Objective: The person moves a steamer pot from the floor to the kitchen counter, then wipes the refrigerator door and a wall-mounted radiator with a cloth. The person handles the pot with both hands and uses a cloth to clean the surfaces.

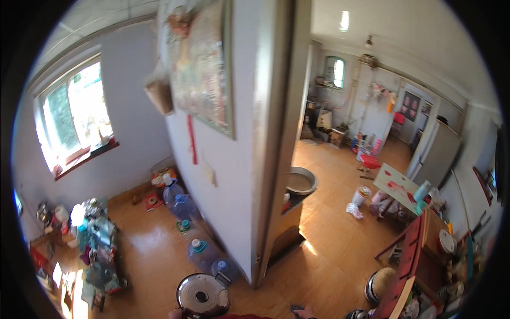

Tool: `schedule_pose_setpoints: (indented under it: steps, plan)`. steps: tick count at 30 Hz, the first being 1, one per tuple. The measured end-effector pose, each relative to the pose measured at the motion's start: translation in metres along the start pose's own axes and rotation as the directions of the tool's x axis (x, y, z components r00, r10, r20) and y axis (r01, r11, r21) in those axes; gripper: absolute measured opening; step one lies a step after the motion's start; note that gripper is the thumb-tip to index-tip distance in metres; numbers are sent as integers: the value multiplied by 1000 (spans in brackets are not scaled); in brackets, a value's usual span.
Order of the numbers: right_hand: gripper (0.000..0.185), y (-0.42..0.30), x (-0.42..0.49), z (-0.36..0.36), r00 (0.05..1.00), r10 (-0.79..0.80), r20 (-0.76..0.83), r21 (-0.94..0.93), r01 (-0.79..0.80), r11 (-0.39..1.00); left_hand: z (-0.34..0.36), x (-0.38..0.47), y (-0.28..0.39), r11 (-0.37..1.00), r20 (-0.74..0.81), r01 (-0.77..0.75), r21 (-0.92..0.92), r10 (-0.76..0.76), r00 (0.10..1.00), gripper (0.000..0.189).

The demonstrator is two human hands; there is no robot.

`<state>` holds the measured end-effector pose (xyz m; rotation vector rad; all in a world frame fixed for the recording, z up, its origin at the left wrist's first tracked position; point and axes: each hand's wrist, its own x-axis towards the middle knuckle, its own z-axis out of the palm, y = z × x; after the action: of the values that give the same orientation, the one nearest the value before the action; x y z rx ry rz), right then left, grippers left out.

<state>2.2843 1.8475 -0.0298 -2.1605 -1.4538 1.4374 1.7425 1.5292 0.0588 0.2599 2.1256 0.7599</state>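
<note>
At the bottom edge my left hand (175, 314) grips the near side of a shiny metal pot with a lid (198, 294). The lid has a dark round knob, and a dark side handle sticks out at the upper right. Only part of this hand shows. My right hand (306, 313), lower and further right, has its fingers around a small dark grey clump (295, 308) that looks like a steel wool scourer. A red garment shows between the hands at the frame's edge.
Several large plastic water bottles (202, 251) line the wall left of the metal door frame (275, 159). A glass table (99, 255) piled with items stands left. Through the doorway are a large metal basin (301, 180), a floral-topped table (398, 185) and red wooden furniture (406, 255).
</note>
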Motion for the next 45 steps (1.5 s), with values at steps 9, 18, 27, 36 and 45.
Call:
schedule_pose_setpoints:
  steps: [9, 18, 27, 36, 45]
  plan:
    - [37, 27, 47, 2, 897, 11, 443, 88, -56, 995, 26, -18, -64, 787, -200, 174, -592, -353, 914, 13]
    - [34, -188, -32, 107, 895, -213, 393, -3, 232, 973, -4, -80, -122, 472, -169, 129, -872, -539, 825, 8]
    - [39, -315, -201, 289, 579, -544, 607, 128, 605, 786, -75, -126, -140, 490, -179, 112, -865, -509, 842, 12]
    - [43, -247, -212, 265, 763, -251, 596, -134, 402, 906, -85, -98, -115, 726, -112, 241, -644, -401, 909, 10]
    - [36, -179, -131, 128, 694, -114, 711, 181, -24, 983, -1, -69, -17, 917, 55, 222, -332, -217, 975, 5]
